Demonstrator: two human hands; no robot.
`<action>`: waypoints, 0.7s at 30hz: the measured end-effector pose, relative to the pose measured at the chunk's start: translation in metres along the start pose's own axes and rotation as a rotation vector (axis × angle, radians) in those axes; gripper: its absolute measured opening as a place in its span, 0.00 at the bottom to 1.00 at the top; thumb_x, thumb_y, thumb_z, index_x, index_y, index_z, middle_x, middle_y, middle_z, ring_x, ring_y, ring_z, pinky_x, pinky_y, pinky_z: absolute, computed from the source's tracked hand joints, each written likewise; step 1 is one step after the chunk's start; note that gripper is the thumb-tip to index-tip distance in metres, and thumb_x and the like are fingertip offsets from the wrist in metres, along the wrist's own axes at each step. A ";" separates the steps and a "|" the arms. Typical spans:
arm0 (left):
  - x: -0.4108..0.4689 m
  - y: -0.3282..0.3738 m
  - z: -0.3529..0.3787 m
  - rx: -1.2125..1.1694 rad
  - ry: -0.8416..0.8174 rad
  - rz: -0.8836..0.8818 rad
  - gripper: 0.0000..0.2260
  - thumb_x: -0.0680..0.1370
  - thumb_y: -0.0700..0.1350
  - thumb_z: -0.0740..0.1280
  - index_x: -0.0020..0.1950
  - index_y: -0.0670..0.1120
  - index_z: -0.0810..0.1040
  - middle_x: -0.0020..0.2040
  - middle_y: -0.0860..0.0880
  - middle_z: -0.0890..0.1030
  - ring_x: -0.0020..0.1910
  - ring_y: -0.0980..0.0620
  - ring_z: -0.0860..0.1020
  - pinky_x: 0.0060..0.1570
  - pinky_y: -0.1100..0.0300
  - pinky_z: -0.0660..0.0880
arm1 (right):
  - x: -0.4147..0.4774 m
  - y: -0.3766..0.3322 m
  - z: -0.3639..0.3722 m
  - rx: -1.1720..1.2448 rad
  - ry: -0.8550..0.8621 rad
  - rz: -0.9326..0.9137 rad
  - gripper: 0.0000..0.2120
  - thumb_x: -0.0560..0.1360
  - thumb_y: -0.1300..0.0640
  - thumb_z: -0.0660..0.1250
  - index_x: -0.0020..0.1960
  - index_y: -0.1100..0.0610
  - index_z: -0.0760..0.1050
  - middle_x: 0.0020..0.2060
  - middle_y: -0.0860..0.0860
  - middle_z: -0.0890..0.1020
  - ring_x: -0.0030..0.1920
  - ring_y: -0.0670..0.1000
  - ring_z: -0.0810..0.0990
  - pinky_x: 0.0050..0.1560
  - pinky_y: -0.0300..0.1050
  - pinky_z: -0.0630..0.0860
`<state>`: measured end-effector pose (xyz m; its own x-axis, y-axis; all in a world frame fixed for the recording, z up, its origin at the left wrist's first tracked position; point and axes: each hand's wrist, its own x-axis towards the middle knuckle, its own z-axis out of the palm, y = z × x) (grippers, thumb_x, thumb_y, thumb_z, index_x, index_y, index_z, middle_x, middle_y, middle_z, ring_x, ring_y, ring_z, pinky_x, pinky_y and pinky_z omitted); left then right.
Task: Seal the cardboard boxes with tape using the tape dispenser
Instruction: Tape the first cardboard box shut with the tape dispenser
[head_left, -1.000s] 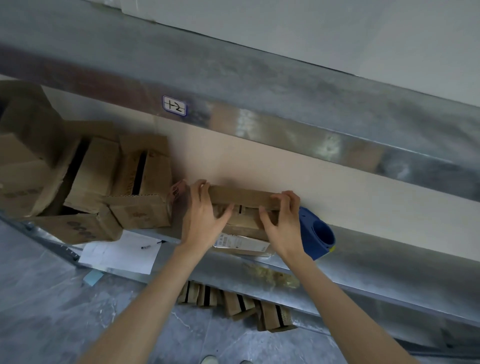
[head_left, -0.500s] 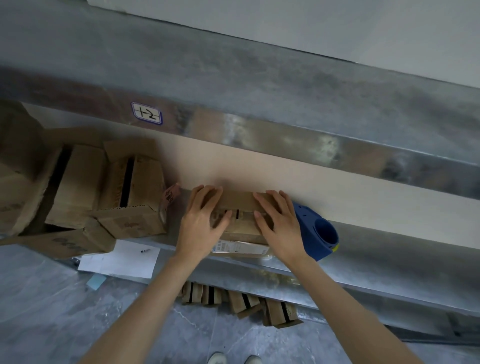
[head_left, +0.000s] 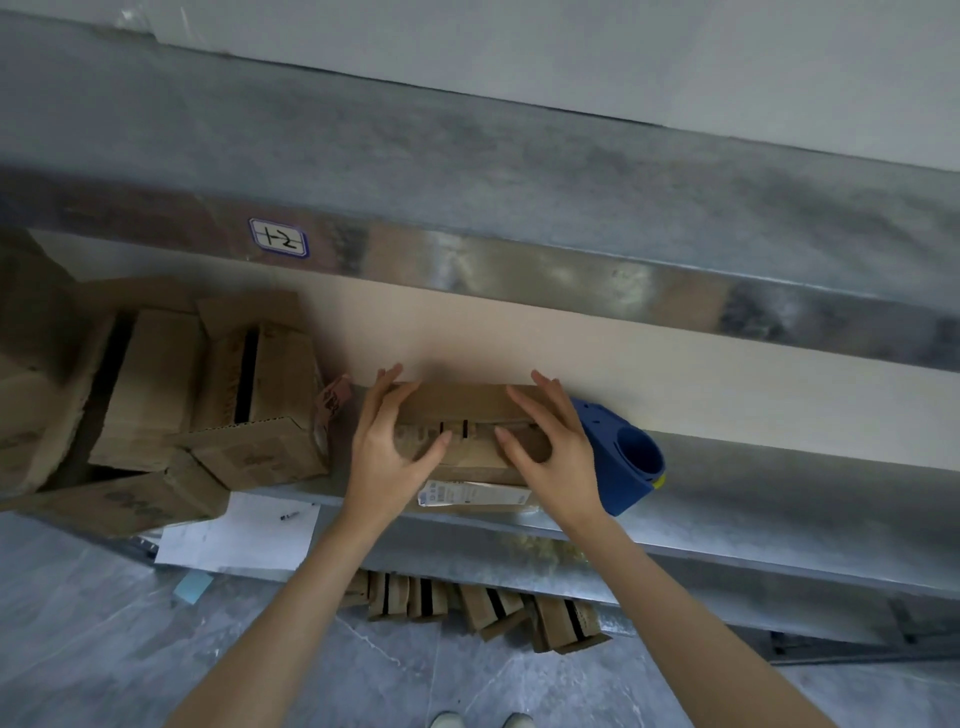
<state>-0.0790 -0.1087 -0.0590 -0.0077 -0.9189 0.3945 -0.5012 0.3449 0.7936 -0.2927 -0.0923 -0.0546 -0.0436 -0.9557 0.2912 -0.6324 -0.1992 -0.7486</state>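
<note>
A galvanised metal shelf (head_left: 753, 499) runs along a pale wall. Above it is a second metal shelf beam carrying a small white tag (head_left: 279, 238) with handwritten marks. The cardboard box (head_left: 462, 408) being worked on sits on the lower shelf near its front edge, slightly left of centre in the view. Its top flaps are folded down, with a narrow seam and two short dark slots showing between the hands. A white printed label (head_left: 470, 492) is stuck on the side of the box facing the person. The left hand (head_left: 387, 452) lies flat on the left end of the box, fingers straight and spread toward the wall and thumb stretched across the top flap, grasping nothing. The right hand (head_left: 553, 447) lies the same way on the right end, fingers extended and thumb pointing inward toward the other thumb, released rather than clenched. The blue tape dispenser (head_left: 621, 457) stands on the shelf just beside the box on its right, partly behind the right hand and untouched. At the left end of the shelf several other cardboard boxes (head_left: 260, 395) are crowded together, with dark gaps between their flaps. A white sheet of paper (head_left: 239, 538) hangs over the shelf edge below them. More small boxes (head_left: 483, 603) are lined up under the shelf, and the floor (head_left: 78, 649) is grey and marbled.
</note>
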 end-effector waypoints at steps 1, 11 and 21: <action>-0.001 0.001 0.001 0.019 0.037 0.000 0.27 0.70 0.47 0.79 0.66 0.42 0.76 0.74 0.45 0.68 0.75 0.54 0.64 0.71 0.72 0.56 | -0.003 -0.001 0.001 -0.014 0.015 -0.001 0.23 0.76 0.38 0.63 0.70 0.42 0.73 0.76 0.39 0.62 0.78 0.45 0.55 0.70 0.43 0.66; -0.014 0.001 0.016 -0.026 0.160 -0.069 0.21 0.73 0.42 0.76 0.65 0.43 0.78 0.73 0.48 0.71 0.70 0.67 0.66 0.69 0.72 0.61 | -0.008 0.002 0.015 -0.040 0.093 0.026 0.21 0.76 0.45 0.63 0.67 0.49 0.77 0.75 0.45 0.67 0.78 0.51 0.60 0.70 0.48 0.70; -0.011 -0.001 0.009 -0.067 0.059 -0.099 0.23 0.73 0.45 0.75 0.67 0.46 0.76 0.75 0.50 0.66 0.71 0.69 0.61 0.68 0.76 0.57 | -0.008 0.002 0.013 -0.015 0.039 0.038 0.18 0.78 0.54 0.65 0.68 0.50 0.77 0.75 0.47 0.67 0.78 0.52 0.58 0.74 0.50 0.64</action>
<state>-0.0865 -0.1006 -0.0681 0.0906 -0.9368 0.3379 -0.4377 0.2673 0.8585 -0.2839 -0.0883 -0.0658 -0.0982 -0.9533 0.2858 -0.6410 -0.1591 -0.7509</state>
